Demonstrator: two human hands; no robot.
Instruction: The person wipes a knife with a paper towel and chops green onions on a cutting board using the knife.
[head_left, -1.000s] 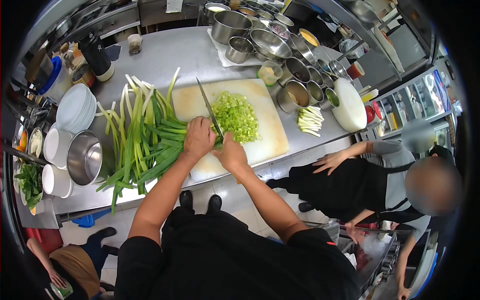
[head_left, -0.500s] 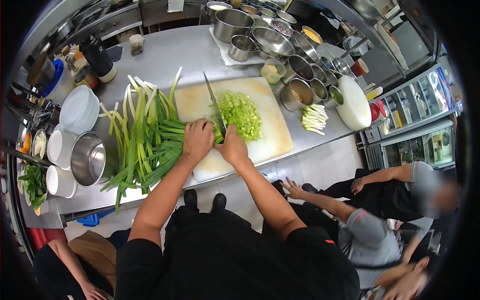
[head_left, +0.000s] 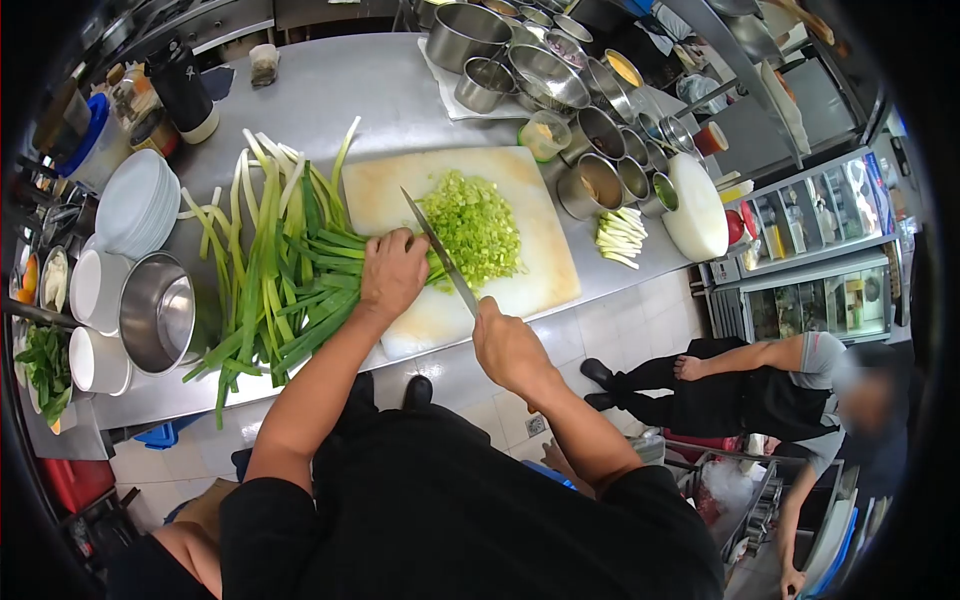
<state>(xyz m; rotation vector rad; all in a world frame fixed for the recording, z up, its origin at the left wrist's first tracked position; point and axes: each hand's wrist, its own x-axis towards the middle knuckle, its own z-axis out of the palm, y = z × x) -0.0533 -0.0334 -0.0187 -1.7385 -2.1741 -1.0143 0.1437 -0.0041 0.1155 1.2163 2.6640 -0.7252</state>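
Note:
My left hand (head_left: 394,271) is closed on the green leeks (head_left: 290,250), whose leaves reach from the steel table onto the left part of the white cutting board (head_left: 545,225). In my right hand (head_left: 508,345), near the board's front edge, is the handle of a long knife (head_left: 438,250). Its blade points up and to the left, between my left hand and a heap of chopped green pieces (head_left: 475,225). The white ends of the leeks lie toward the back left.
Stacked plates (head_left: 140,205), white tubs (head_left: 98,360) and a steel pot (head_left: 160,310) stand at left. Steel pots (head_left: 590,187) and cut white stalks (head_left: 620,237) sit at right. A co-worker (head_left: 770,385) stands at the right, and another person (head_left: 165,560) is at lower left.
My right hand has moved right and toward me, and the knife is more slanted. My left hand keeps its grip. One co-worker at the lower right has mostly left view.

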